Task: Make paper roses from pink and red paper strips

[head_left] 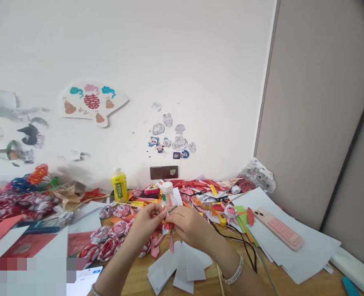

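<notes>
Nearest: a beaded bracelet [235, 269] is worn on the right wrist. White paper slips [166, 265] are spread, overlapping, on the wooden tabletop [135, 279], below the grip.

At mid-table, a red and pink paper piece [168, 225] is held up between the left hand [151, 218] and the right hand [188, 224]. It is pinched by thumb and fingertips from both sides; its red part sits right at the fingertips, and its pink strips are left hanging below them. Exact contact cannot be told where it is covered by the fingers.

To the left, rolled roses [107, 248] in red, pink and white are bunched. To the right, a pink phone [279, 228] is laid on white sheets [308, 257].

Just behind the hands, a white-capped clear bottle [167, 188] is partly hidden; a yellow bottle [119, 187] is stood farther left. On the wall [215, 61], a fan-shaped cut-out [92, 102] is mounted.
</notes>
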`<state>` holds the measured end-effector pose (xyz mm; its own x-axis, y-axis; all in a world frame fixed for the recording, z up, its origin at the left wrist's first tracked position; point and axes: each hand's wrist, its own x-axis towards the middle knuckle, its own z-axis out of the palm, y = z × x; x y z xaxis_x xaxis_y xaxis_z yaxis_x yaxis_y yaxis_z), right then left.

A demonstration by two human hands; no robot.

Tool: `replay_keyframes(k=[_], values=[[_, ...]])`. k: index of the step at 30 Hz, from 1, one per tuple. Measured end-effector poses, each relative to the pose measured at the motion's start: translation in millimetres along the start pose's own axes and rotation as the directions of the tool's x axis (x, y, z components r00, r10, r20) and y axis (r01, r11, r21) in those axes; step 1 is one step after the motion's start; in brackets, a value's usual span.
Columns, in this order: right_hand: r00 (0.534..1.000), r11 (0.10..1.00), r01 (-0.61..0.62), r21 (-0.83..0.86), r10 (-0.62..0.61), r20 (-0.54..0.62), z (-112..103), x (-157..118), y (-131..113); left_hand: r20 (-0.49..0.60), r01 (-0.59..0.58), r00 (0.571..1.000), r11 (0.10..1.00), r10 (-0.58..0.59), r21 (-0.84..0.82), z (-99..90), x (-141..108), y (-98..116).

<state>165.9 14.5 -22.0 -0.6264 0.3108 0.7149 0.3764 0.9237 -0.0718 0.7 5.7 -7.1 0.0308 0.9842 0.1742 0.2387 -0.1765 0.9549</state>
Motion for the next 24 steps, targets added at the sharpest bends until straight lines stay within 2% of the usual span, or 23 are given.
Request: replay_keyframes(k=[2,5,10,13,19,24], values=[[1.000,1.000,0.019,0.002,-0.019,0.009,-2,0,-1,-0.002,0.000,1.000,1.000,0.000,0.006,-0.2,1,0],[0.999,0.999,-0.031,-0.011,0.031,0.041,-8,1,-7,-0.006,-0.007,1.000,1.000,0.008,0.026,-0.4,1,1],[0.990,0.989,-0.035,-0.147,0.054,0.133,-9,4,-13,-0.013,-0.013,1.000,0.999,0.013,0.053,0.6,-1,4],[0.991,0.985,-0.062,-0.163,0.080,0.106,-6,4,-11,0.013,0.005,1.000,1.000,-0.005,0.024,1.6,-3,7],[0.965,0.965,-0.262,-0.032,0.261,-0.008,-8,4,-8,0.103,0.029,0.994,0.999,-0.026,-0.025,0.5,-8,14],[0.966,0.966,-0.258,0.012,0.258,0.001,-5,4,-7,0.130,0.023,0.991,0.999,-0.018,-0.042,-0.6,-6,11]])
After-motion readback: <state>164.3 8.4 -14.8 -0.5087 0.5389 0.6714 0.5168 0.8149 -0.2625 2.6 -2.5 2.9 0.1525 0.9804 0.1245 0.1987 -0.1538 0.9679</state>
